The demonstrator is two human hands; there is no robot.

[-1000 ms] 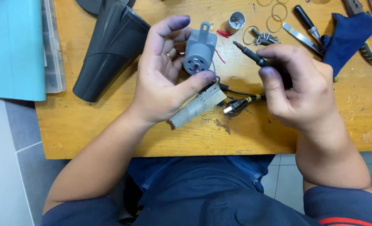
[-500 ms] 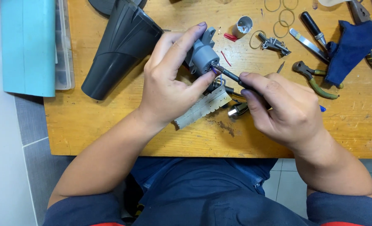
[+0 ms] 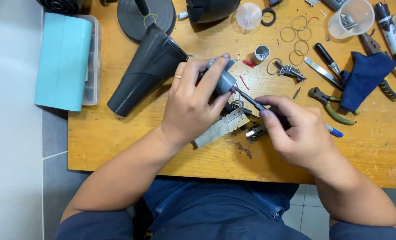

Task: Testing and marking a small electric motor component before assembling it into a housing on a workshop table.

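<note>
Two hands meet at mid-frame over the worktop (image 3: pixel 118 142): the left hand (image 3: pixel 193 106) grips a small grey motor (image 3: pixel 224 80), the right hand (image 3: pixel 298 131) pinches a black-handled screwdriver (image 3: pixel 249 98) against it. The motor looks rigid, compact, best held around its smooth body, clear of thin wires.
</note>
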